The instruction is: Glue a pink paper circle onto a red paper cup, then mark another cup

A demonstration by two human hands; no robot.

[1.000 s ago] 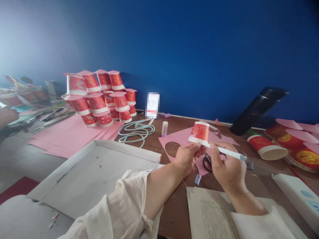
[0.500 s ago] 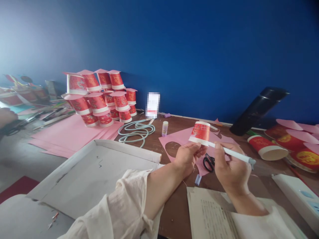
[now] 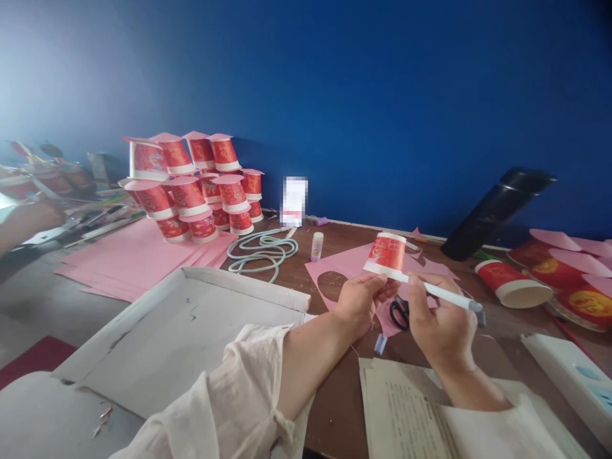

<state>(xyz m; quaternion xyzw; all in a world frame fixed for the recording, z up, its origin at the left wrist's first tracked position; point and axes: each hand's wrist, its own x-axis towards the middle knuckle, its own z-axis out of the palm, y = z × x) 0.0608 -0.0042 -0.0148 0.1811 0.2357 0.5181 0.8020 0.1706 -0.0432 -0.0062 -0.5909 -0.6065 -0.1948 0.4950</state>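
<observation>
Faces a blue wall (image 3: pixel 382 95) across a brown desk (image 3: pixel 329 395). Has a box (image 3: pixel 162 344) and stacked cups (image 3: pixel 185 194) at left. Holds a red cup (image 3: pixel 388 254) in the left hand (image 3: pixel 356 303), a pen (image 3: pixel 447 293) by its rim in the right hand (image 3: pixel 442 325). Has a tilted bottle (image 3: pixel 492 213), sideways cup (image 3: pixel 500 279) at right.

The printed pages (image 3: pixel 411 408) at the near right carry lines too small to read; the screen (image 3: pixel 294 199) at the far middle is pixelated.
</observation>
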